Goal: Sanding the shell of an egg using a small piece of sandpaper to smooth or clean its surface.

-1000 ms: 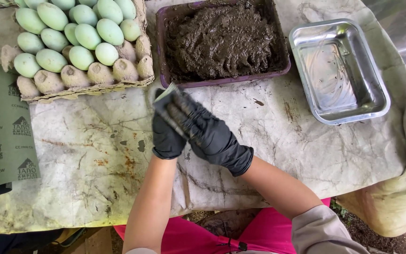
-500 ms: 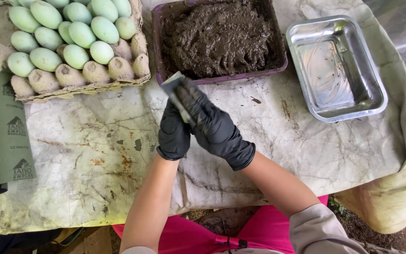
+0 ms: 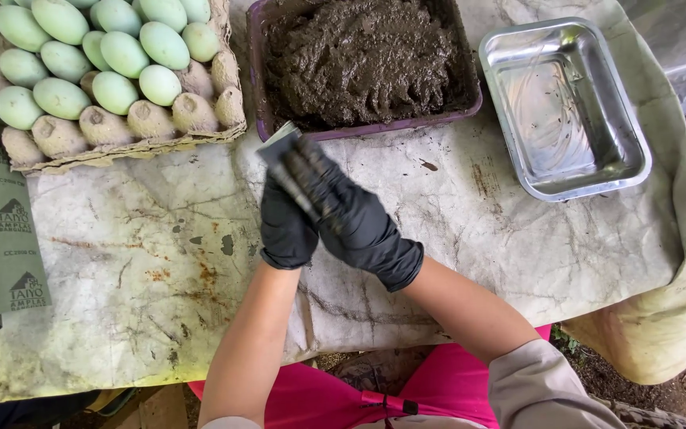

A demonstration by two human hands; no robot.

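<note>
two black-gloved hands, left hand (image 3: 286, 226) and right hand (image 3: 359, 222), both closed around a small grey-green sheet (image 3: 279, 151), have edged up toward the tray of dark mud (image 3: 363, 59); pale green eggs (image 3: 89, 56) sit left.

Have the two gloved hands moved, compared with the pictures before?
Yes, a little. The hands and the grey piece they hold have moved up toward the purple tray of dark mud; the piece now nearly reaches its near edge.

light: soft, even daylight — shadows faint | focus: sharp | glare: metal tray (image 3: 565, 111)
</note>
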